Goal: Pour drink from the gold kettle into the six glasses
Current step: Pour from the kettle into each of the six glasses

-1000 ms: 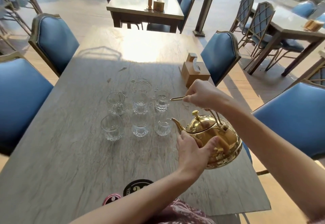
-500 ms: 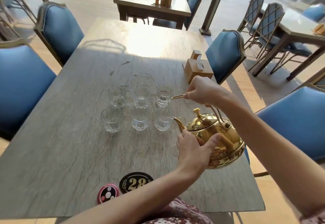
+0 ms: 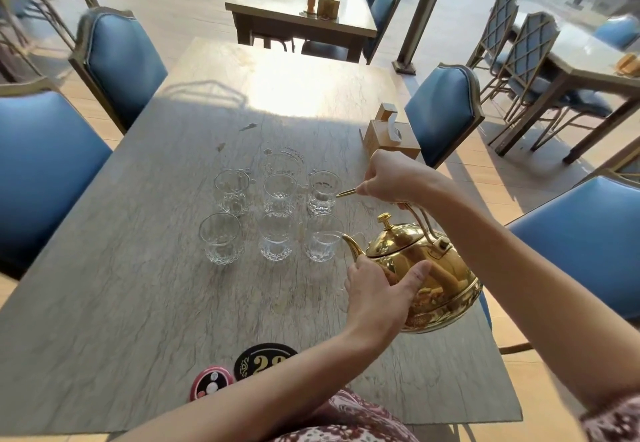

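The gold kettle (image 3: 427, 278) hangs over the table's right side, tilted with its spout (image 3: 353, 245) at the rim of the near-right glass (image 3: 322, 240). My right hand (image 3: 393, 176) grips the kettle's thin handle from above. My left hand (image 3: 379, 289) presses against the kettle's front, under the spout. Clear cut glasses stand in two rows of three: far-left glass (image 3: 231, 192), far-middle glass (image 3: 280, 192), far-right glass (image 3: 323, 191), near-left glass (image 3: 220, 243), near-middle glass (image 3: 277, 239). Some clear liquid seems to lie in the near-right glass.
A glass jug (image 3: 283, 161) stands behind the far row. A wooden tissue box (image 3: 389, 136) sits at the right edge of the grey table (image 3: 121, 303). A black number disc (image 3: 265, 360) and a pink buzzer (image 3: 211, 382) lie at the near edge. Blue chairs (image 3: 443, 114) flank the table.
The kettle has moved left and tipped further forward, bringing the spout to the near-right glass. Both hands keep their hold on it.
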